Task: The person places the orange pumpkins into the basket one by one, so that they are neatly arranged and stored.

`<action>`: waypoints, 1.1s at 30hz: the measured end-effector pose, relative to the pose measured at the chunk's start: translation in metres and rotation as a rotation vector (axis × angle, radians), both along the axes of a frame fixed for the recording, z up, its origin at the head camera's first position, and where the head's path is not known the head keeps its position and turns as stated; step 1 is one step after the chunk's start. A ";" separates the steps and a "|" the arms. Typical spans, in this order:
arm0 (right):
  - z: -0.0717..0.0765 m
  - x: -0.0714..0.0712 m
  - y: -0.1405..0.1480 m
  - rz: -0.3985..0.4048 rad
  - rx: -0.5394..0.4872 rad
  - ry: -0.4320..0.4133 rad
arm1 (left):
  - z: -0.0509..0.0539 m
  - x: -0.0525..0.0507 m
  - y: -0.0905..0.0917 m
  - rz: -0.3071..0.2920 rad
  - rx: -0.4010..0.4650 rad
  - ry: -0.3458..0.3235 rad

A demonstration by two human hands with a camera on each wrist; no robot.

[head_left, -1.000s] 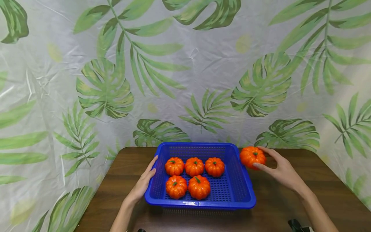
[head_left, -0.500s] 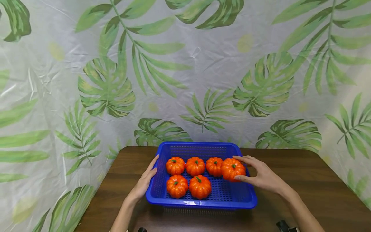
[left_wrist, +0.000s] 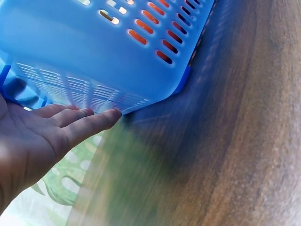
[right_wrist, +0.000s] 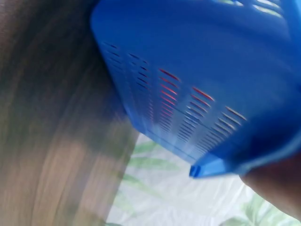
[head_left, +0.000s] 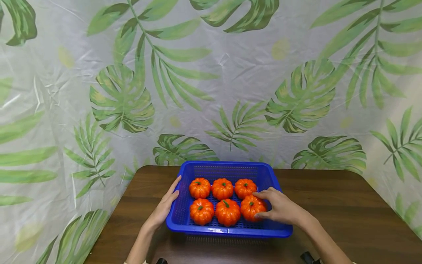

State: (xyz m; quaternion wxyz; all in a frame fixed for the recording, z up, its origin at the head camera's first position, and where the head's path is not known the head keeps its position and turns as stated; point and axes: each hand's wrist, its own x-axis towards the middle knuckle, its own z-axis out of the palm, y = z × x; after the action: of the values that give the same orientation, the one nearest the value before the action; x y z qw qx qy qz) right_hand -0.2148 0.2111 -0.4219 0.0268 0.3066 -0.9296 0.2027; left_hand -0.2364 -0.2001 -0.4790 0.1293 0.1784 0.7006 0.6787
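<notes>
A blue plastic basket holds several small orange pumpkins with green stems, set in two rows. My right hand reaches over the basket's right side, thumb and fingers around the front-right pumpkin, which sits low in the basket. Against the basket's left side lies my left hand. In the left wrist view, this hand has its fingers extended along the outside of the perforated wall. From the right wrist, the basket wall hides most of the right hand and the pumpkin.
The basket stands on a dark brown wooden table with rounded back corners. Behind the table hangs a pale curtain printed with green leaves. Dark wrist-camera parts show near the front edge of the view.
My right hand has carried the pumpkin from right of the basket, over its rim, and down into the front-right spot. My left hand has stayed at the basket's left side.
</notes>
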 end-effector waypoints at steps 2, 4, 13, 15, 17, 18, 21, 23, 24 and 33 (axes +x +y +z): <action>-0.004 0.000 -0.002 0.007 0.019 0.008 | 0.000 0.000 0.001 0.001 -0.004 0.001; -0.006 0.000 -0.004 0.009 0.037 0.023 | 0.001 0.001 0.001 0.003 -0.005 0.005; -0.015 -0.002 -0.006 0.014 0.146 0.175 | 0.002 -0.001 0.005 0.011 0.000 0.017; -0.017 -0.002 -0.005 0.006 0.166 0.216 | 0.002 -0.001 0.006 -0.003 0.001 0.026; -0.020 -0.002 -0.004 -0.001 0.183 0.255 | 0.002 -0.001 0.007 -0.006 0.000 0.028; -0.021 -0.002 -0.003 -0.004 0.189 0.269 | 0.002 -0.001 0.007 -0.007 -0.008 0.039; -0.023 -0.001 -0.003 -0.011 0.198 0.291 | 0.002 -0.001 0.008 0.010 -0.015 0.040; -0.024 0.000 -0.002 -0.022 0.200 0.286 | 0.001 -0.001 0.009 0.012 -0.017 0.037; -0.023 0.001 -0.002 -0.029 0.200 0.280 | 0.001 -0.001 0.010 0.013 -0.020 0.035; -0.022 0.001 -0.005 -0.067 0.144 0.227 | -0.002 -0.001 0.009 0.052 -0.007 0.008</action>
State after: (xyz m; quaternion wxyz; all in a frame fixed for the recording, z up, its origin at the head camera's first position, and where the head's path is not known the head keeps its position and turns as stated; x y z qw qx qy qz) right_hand -0.2135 0.2063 -0.4434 0.1166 0.2977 -0.9424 0.0985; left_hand -0.2370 -0.1913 -0.4809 0.1094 0.1621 0.7078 0.6788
